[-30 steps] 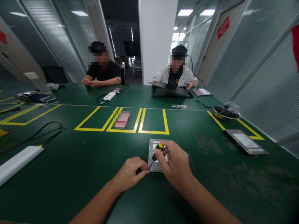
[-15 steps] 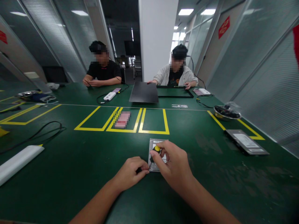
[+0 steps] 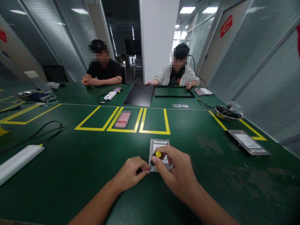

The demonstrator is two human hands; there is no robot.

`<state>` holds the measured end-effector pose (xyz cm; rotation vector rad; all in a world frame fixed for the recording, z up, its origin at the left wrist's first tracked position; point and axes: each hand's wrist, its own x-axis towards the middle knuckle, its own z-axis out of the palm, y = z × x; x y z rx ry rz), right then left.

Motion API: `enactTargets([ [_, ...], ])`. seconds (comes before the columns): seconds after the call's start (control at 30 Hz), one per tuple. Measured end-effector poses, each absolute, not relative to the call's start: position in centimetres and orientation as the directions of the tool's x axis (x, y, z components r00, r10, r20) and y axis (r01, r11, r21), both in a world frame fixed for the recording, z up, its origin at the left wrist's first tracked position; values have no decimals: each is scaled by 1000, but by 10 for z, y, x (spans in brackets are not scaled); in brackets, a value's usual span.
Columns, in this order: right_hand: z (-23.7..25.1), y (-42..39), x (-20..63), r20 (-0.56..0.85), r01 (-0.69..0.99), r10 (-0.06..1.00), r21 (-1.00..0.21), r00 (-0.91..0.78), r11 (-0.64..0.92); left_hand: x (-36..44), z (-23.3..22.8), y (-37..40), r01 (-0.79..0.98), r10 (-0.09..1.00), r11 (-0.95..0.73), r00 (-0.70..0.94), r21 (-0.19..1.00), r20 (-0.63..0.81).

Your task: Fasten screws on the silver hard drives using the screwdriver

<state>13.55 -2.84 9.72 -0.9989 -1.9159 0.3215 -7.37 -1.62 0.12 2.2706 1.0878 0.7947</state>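
Right hand [image 3: 174,170] pinches a yellow-capped screwdriver [image 3: 156,156] upright; left hand [image 3: 131,173] fingers, curled narrow, steady the rigid, probably heavy hard drive [image 3: 159,144] at its near-left corner.

We can't see the screwdriver [image 3: 157,156] shaft or tip; right hand [image 3: 177,172] covers the hard drive [image 3: 159,144] near half. Left hand [image 3: 130,173] fingertips hide whatever they pinch. Pink item [image 3: 122,119] pixelated, unreadable. White bar [image 3: 18,162] cut off at left edge.

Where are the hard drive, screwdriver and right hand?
hard drive [image 3: 159,143]: head view, on its label at the far end.
screwdriver [image 3: 158,154]: head view, on the yellow handle cap.
right hand [image 3: 177,172]: head view, on the back of the hand.
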Motion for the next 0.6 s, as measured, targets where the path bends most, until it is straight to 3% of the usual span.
enactTargets([
  [0.6, 102, -19, 139, 585, 433, 763, -633, -275, 641, -73, 7, -16, 508, 824, -505, 524, 698, 214],
])
